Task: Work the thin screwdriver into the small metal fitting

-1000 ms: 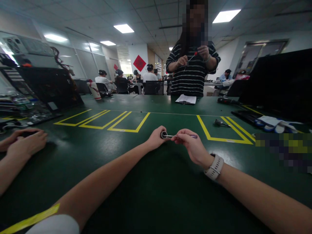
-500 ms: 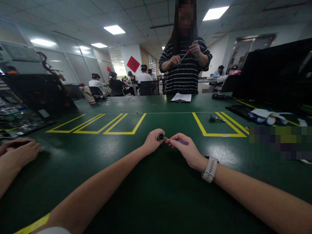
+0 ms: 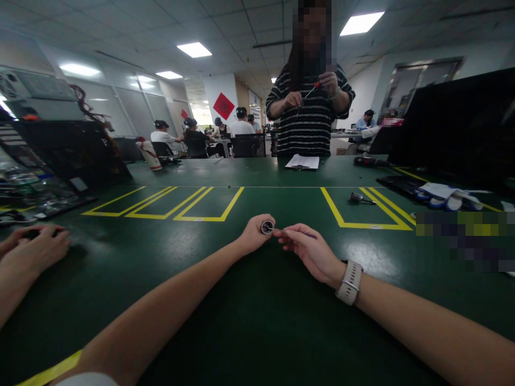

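Note:
My left hand (image 3: 254, 236) is closed around a small round metal cylinder (image 3: 263, 223), its hollow, dark end turned up towards me. In my right hand (image 3: 313, 251) a slim screwdriver (image 3: 278, 230) is pinched between thumb and fingers. Its thin shaft points left, and the tip is at or inside the cylinder's open end. Most of the handle is hidden by my fingers; the earlier picture shows it as purple. Both hands are just above the green table (image 3: 209, 305), close together.
A metal piece with a thin shaft (image 3: 361, 199) lies inside a yellow-taped box on the right. White-and-blue gloves (image 3: 448, 195) and a dark monitor (image 3: 458, 128) are beyond. Another person's hands (image 3: 38, 246) rest at left. Opposite, a person in stripes (image 3: 308, 115) holds a red-handled tool near a clipboard (image 3: 302, 162).
The screwdriver's shaft has moved left, from beside the cylinder to its open end. My right fingers have shifted on the handle, covering more of it. The whole view has moved slightly.

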Tool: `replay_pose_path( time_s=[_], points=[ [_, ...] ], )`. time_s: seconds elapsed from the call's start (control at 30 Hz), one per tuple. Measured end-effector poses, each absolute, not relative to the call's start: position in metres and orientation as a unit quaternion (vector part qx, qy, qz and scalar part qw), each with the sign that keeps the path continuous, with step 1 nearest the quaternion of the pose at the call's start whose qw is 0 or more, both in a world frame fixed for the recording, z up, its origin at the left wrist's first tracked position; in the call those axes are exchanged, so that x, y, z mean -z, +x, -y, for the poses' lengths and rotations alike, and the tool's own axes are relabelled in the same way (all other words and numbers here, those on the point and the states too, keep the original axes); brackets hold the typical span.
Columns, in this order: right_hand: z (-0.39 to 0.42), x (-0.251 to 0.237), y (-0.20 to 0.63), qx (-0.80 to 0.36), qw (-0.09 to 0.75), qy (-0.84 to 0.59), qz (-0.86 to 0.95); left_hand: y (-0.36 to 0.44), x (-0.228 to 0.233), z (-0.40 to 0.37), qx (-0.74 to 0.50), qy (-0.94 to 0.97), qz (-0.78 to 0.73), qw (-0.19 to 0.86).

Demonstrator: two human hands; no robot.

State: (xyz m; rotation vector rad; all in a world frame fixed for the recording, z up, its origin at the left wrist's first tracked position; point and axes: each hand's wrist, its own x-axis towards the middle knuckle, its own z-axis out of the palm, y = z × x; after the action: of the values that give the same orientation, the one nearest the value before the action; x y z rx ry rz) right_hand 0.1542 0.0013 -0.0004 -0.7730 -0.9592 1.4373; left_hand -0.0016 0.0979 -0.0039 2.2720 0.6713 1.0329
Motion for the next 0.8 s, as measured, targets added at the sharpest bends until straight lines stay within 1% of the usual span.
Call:
replay_pose_path(
  time_s=[0.13, 0.27, 0.37, 0.6, 0.8],
  points=[
    [-0.0004, 0.0021, 0.1519, -0.566, 0.606, -0.361, 0.427, -0.0017, 0.0043, -0.0982, -0.381, 0.851, -0.279, 0.231],
    [0.0014, 0.0023, 0.1497, -0.546, 0.596, -0.385, 0.446, -0.0017, 0.0027, -0.0969, -0.375, 0.854, -0.305, 0.195],
    [0.002, 0.0015, 0.1503, -0.56, 0.588, -0.374, 0.448, -0.0019, 0.0025, -0.0963, -0.378, 0.855, -0.291, 0.205],
    [-0.0008, 0.0011, 0.1561, -0.607, 0.579, -0.351, 0.416, -0.0029, 0.0031, -0.0956, -0.373, 0.849, -0.26, 0.268],
    [-0.003, -0.0018, 0.1565, -0.63, 0.584, -0.342, 0.381, -0.0016, 0.0028, -0.0956, -0.377, 0.845, -0.259, 0.276]
  ],
)
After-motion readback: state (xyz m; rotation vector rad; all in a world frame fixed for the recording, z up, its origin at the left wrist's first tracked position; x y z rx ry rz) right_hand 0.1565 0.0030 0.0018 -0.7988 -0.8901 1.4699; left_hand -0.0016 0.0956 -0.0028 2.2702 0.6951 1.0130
